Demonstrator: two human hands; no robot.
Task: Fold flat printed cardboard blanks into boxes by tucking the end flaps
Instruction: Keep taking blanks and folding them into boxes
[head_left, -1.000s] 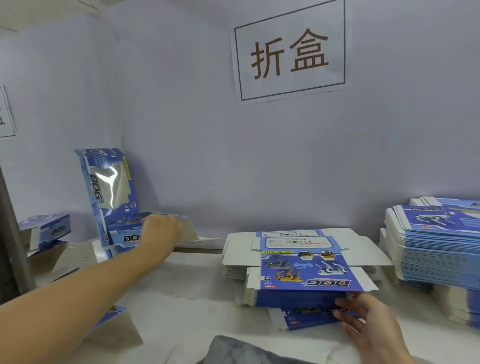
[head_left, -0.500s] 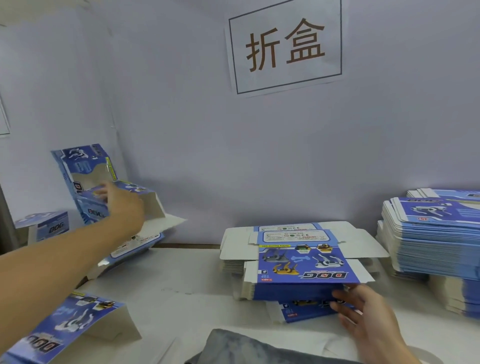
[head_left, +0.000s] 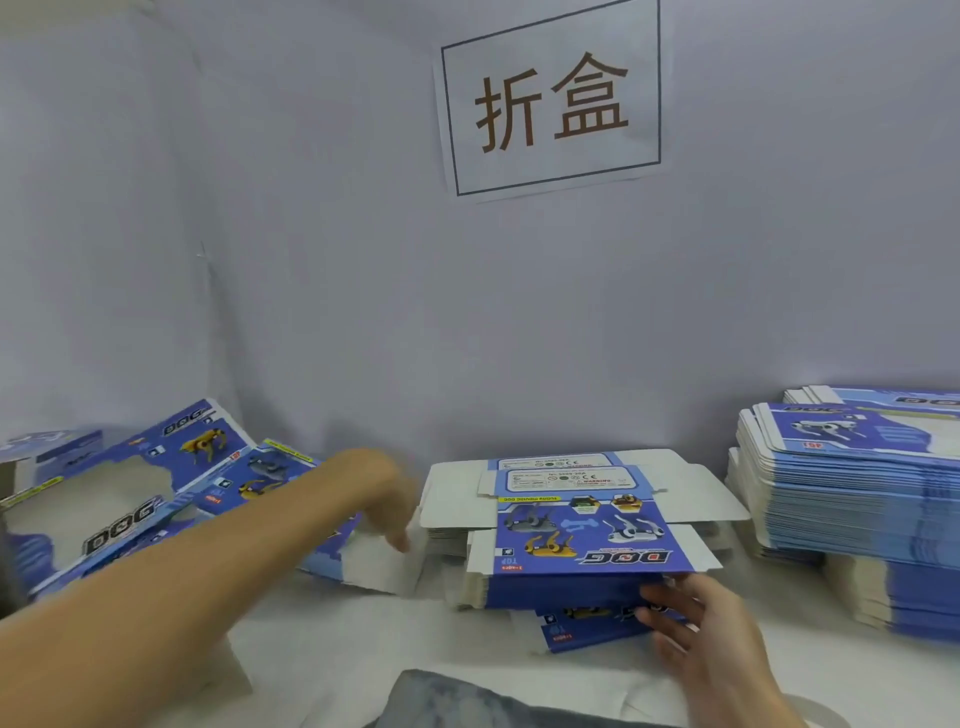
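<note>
A stack of flat blue printed blanks (head_left: 582, 535) lies in the middle of the white table, white flaps spread at its sides. My right hand (head_left: 696, 634) rests at the stack's front edge, its spread fingers touching the top blanks there. My left hand (head_left: 379, 499) hovers blurred just left of the stack with its fingers hanging down and nothing in them. Further left lie folded boxes: one with a window cut-out (head_left: 130, 499), and a second box (head_left: 270, 478) leaning on it beside my left forearm.
A tall pile of more flat blanks (head_left: 852, 493) fills the right side of the table. A paper sign (head_left: 550, 104) hangs on the back wall. Grey cloth (head_left: 467, 701) lies at the near edge. Another blank (head_left: 597, 629) sticks out under the middle stack.
My left hand has let go of the folded box at the far left and swung right towards the middle stack. My right hand has stayed at the stack's front edge.
</note>
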